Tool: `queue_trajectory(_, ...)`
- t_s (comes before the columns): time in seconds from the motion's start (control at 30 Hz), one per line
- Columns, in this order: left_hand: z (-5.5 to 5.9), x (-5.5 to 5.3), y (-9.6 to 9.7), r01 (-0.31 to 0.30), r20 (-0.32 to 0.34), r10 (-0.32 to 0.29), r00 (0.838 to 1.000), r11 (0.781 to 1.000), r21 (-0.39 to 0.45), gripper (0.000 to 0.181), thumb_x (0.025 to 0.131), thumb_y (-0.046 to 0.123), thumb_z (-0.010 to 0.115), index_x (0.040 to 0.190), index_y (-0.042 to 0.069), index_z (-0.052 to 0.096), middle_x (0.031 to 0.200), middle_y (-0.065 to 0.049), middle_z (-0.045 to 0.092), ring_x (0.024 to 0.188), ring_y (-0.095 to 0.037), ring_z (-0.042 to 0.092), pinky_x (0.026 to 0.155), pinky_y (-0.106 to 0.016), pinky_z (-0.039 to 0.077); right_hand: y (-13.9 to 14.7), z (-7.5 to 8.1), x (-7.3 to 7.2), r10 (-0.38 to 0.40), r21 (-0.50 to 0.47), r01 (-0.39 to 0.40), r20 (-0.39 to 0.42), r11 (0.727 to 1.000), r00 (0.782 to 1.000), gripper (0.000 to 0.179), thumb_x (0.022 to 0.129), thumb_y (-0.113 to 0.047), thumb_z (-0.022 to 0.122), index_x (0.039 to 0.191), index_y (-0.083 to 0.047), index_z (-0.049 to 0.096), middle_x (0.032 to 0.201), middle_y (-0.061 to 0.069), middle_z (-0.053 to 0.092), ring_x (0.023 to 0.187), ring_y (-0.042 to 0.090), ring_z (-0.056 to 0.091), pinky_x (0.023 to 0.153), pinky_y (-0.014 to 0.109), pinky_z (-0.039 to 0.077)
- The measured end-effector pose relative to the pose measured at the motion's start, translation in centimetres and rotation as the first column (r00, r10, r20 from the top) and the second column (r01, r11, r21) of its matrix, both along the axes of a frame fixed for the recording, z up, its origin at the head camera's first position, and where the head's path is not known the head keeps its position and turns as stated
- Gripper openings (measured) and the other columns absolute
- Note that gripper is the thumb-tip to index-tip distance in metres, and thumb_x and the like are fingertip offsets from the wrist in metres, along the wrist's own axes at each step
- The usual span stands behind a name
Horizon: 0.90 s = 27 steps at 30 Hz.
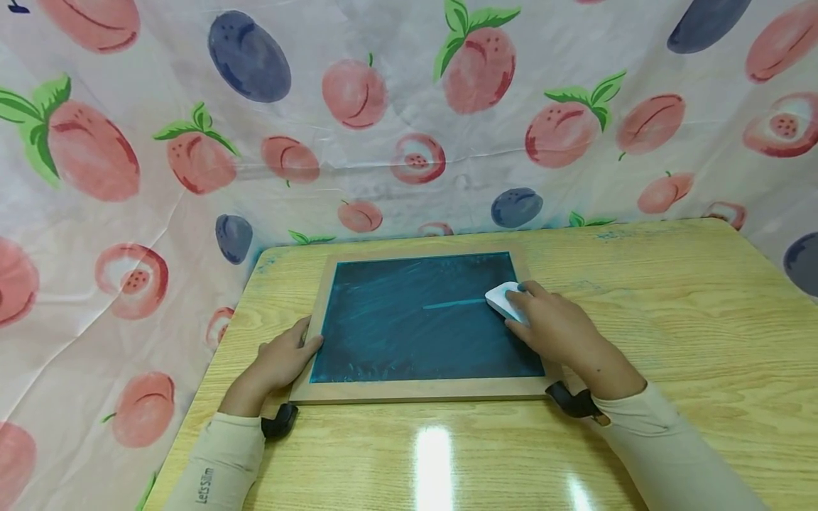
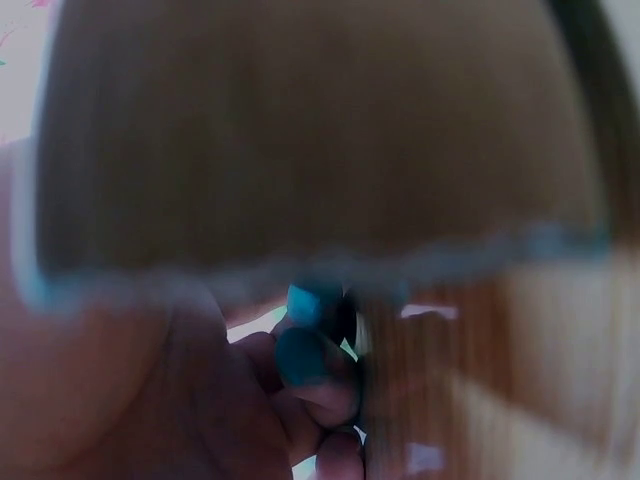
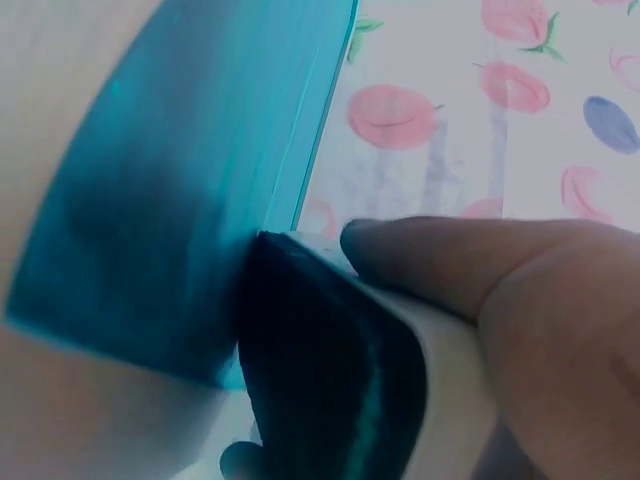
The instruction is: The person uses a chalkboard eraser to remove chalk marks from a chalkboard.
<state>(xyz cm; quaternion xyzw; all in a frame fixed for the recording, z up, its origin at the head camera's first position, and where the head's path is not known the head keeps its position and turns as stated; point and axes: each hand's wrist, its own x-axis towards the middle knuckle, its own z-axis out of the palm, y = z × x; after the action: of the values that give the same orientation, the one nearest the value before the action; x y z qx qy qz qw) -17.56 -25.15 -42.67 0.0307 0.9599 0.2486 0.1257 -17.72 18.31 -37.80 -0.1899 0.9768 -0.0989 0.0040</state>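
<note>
A chalkboard [image 1: 383,333] with a light wooden frame lies on the table, its dark face smeared with blue chalk dust. One short blue chalk line [image 1: 455,304] runs across its right half. My right hand [image 1: 556,326] grips a white chalkboard eraser [image 1: 501,298] at the line's right end. In the right wrist view the eraser's dark, chalk-stained underside [image 3: 320,360] faces the camera, tilted beside the board. My left hand [image 1: 284,360] holds the left edge of the frame, thumb on top. In the left wrist view the frame [image 2: 320,140] hides much of that hand; blue-stained fingertips [image 2: 305,358] show below.
The wood-grain table [image 1: 671,341] extends to the right of the board, with faint blue chalk marks near its back edge. A fruit-printed cloth [image 1: 415,106] hangs behind and to the left. Black wrist straps [image 1: 571,401] sit close to the board's front corners.
</note>
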Motion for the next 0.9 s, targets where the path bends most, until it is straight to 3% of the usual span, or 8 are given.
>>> queue_trajectory(0.27,0.1,0.0,0.0,-0.007,0.002,0.007,1.0,1.0,0.0,0.064,0.107,0.042,0.041,0.16,0.009,0.024,0.15,-0.023,0.048,0.13,-0.046,0.052,0.097,-0.068,0.027,-2.3,-0.3,1.5,0.174,0.001,-0.174,-0.048,0.985,0.984,0.052,0.095,-0.027,0.069,0.141,-0.004,0.057,0.14,0.026,0.054,0.111,0.044,0.066,0.088,0.055,0.055)
queue_trajectory(0.43,0.0,0.0,0.1,-0.008,0.004,0.008,1.0,1.0,-0.007,0.064,0.107,0.042,0.041,0.16,0.01,0.025,0.152,-0.022,0.046,0.132,-0.046,0.05,0.096,-0.066,0.028,-3.8,-0.4,2.7,0.25,0.01,-0.249,-0.016,0.968,0.968,0.054,0.096,-0.03,0.068,0.144,-0.008,0.055,0.145,0.021,0.052,0.113,0.044,0.065,0.092,0.056,0.053)
queue_trajectory(0.7,0.0,0.1,0.1,-0.01,0.005,0.01,1.0,1.0,-0.006,0.064,0.107,0.042,0.041,0.16,0.01,0.024,0.153,-0.022,0.046,0.133,-0.047,0.049,0.098,-0.069,0.027,-3.5,-0.6,2.3,0.201,0.0,-0.201,-0.034,0.98,0.979,0.053,0.096,-0.028,0.068,0.144,-0.01,0.055,0.145,0.021,0.053,0.115,0.042,0.064,0.09,0.056,0.054)
queue_trajectory(0.9,0.1,0.1,0.1,-0.01,0.006,0.01,1.0,1.0,0.004,0.064,0.107,0.041,0.041,0.16,0.009,0.024,0.152,-0.022,0.047,0.132,-0.046,0.051,0.099,-0.069,0.026,-1.8,-0.6,1.0,0.068,-0.003,-0.068,-0.066,0.998,0.995,0.051,0.097,-0.025,0.067,0.143,-0.006,0.056,0.143,0.026,0.053,0.108,0.049,0.064,0.079,0.058,0.056)
